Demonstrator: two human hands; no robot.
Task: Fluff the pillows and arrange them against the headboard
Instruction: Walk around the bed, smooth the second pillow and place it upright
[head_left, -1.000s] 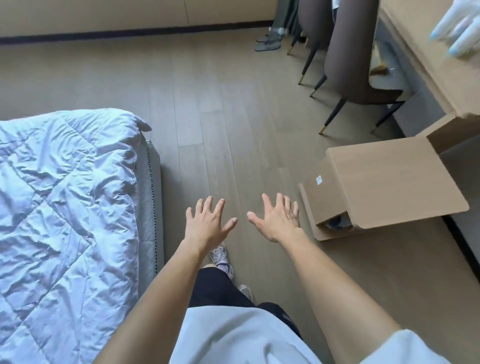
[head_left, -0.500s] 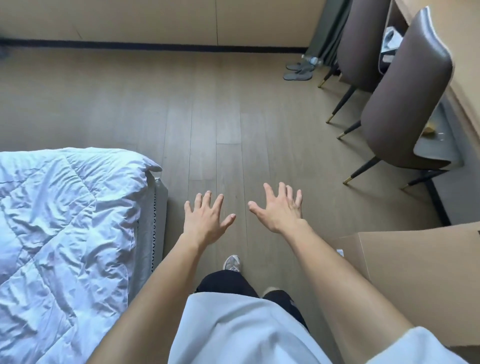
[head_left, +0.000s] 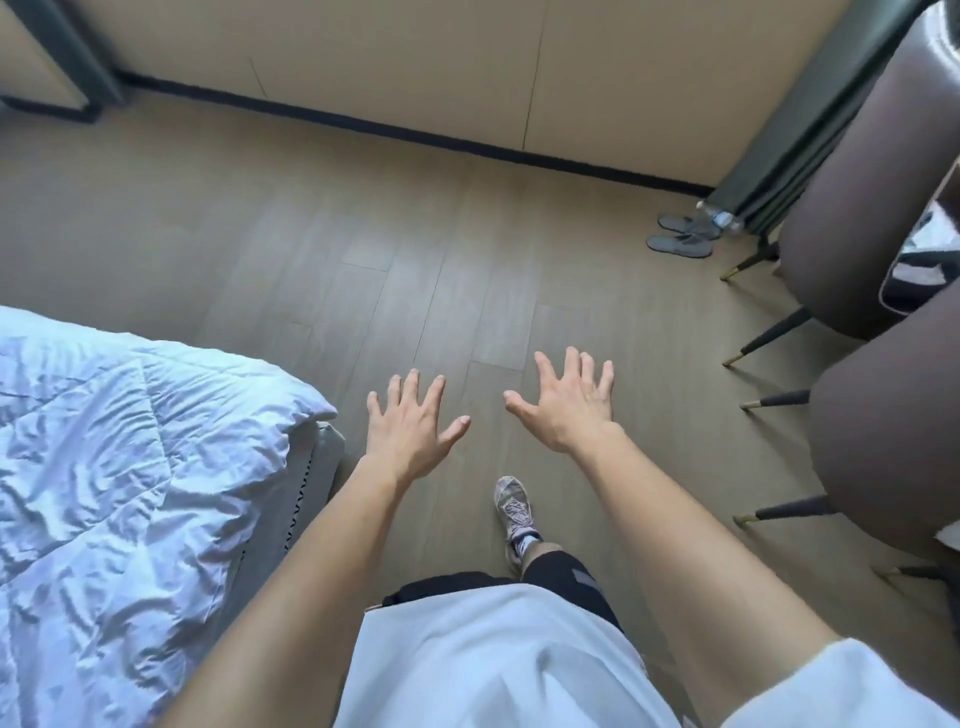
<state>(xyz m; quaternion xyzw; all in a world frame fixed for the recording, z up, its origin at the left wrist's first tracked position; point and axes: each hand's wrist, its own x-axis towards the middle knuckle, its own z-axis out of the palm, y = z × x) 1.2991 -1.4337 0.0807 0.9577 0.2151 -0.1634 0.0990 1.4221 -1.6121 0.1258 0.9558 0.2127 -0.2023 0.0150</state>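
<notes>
Both hands, left hand (head_left: 410, 431) and right hand (head_left: 566, 402), are held apart, fingers spread, empty. A quilt (head_left: 119, 478) is seen left; chairs (head_left: 857, 208) right.

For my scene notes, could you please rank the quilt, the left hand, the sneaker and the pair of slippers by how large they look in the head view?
1. quilt, by far
2. left hand, though enlarged by nearness to the camera
3. pair of slippers and sneaker: look alike, so unranked
</notes>
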